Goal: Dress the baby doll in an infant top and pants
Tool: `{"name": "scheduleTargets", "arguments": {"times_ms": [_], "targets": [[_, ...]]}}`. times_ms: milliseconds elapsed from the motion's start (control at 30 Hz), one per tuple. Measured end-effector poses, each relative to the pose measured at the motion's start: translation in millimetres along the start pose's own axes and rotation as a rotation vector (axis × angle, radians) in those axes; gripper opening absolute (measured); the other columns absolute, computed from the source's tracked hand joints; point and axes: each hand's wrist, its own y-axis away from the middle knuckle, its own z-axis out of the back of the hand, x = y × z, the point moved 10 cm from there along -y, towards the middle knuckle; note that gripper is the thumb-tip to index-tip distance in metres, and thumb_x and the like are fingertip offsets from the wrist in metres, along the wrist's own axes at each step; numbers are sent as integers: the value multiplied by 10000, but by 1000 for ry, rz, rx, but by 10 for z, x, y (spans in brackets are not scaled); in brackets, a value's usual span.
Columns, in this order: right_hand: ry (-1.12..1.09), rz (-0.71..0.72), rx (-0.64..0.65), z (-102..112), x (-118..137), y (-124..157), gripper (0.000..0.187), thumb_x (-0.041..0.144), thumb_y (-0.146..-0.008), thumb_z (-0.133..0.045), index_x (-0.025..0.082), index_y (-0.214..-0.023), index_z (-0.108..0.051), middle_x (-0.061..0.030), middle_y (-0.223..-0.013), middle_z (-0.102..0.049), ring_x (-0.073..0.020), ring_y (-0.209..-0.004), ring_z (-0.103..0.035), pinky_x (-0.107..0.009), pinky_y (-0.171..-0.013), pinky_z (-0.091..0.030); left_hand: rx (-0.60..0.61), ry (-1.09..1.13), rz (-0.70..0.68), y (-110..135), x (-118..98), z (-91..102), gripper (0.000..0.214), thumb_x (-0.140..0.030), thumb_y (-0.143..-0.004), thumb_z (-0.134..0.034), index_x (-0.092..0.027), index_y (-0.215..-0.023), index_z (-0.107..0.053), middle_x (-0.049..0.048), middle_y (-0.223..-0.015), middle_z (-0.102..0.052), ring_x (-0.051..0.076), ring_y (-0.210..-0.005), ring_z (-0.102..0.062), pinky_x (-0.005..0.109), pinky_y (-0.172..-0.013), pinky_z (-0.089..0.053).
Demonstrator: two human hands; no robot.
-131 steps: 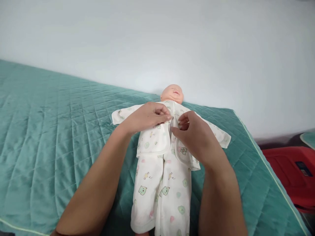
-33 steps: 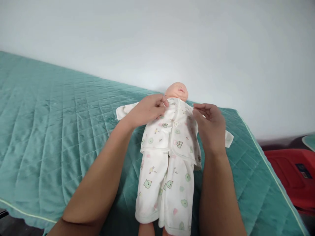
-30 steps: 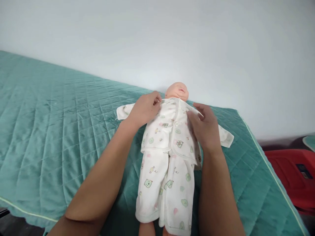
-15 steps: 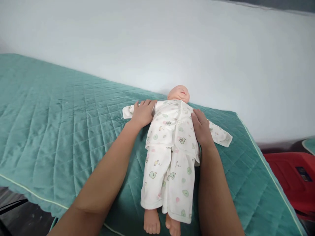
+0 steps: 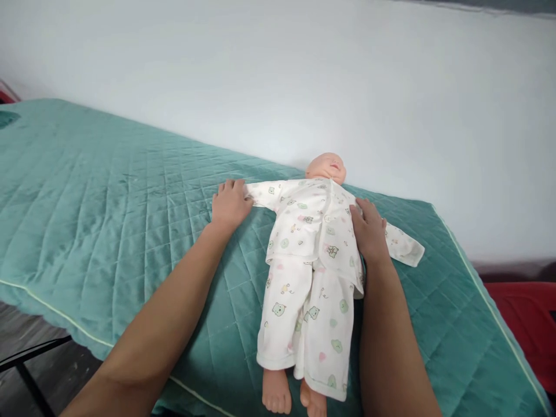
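A baby doll lies on its back on a teal quilted mattress, head toward the wall. It wears a white printed shirt and matching trousers, with bare feet near the front edge. My left hand lies flat on the end of the doll's outstretched sleeve, fingers extended. My right hand rests flat on the shirt's other side, by the shoulder, fingers stretched out.
A pale wall runs behind the mattress. A red object sits low at the right, past the mattress edge. Dark floor and a black frame leg show at the lower left.
Both hands left the shirt's front placket. My left hand slid outward along the sleeve to its end; my right hand flattened on the shirt's side. The view shifted left.
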Motion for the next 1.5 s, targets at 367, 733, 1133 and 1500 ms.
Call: {"name": "scheduleTargets", "arguments": {"times_ms": [367,733,1133,1500], "targets": [[-27,-2,-4,7,-16,-4,530,521,-906,-444,273,-1347,-605,-105,-1596,-426,-295,-1515,-305,-611,-1225,-37,-108,395,216,32,505,87,393,-249,-845,-624,-150,-1224,-619,151,-1072,-712,322,-1023,-660,439,-924,-496],[-17,-31,7,8,2,9,550,501,-906,-436,245,-1366,-594,-119,-1596,-425,-271,-1522,-297,-565,-1240,-13,-127,707,284,4,576,-10,372,-99,-717,-622,-200,-1075,-633,66,-992,-731,235,-909,-686,330,-803,-533],[6,-34,20,-5,5,8,560,485,-927,-428,228,-1402,-576,-130,-1589,-431,-268,-1522,-296,-561,-1241,-17,-86,1018,294,-6,483,-61,431,-73,-718,-570,-169,-1133,-633,42,-1008,-739,204,-937,-689,341,-901,-541],[-22,-2,-21,15,-19,-7,516,507,-912,-455,273,-1340,-623,-109,-1580,-450,-295,-1502,-336,-610,-1226,-39,-205,1159,298,7,503,16,553,14,-705,-483,-93,-1230,-622,128,-1216,-727,208,-1100,-696,334,-1001,-531]]}}
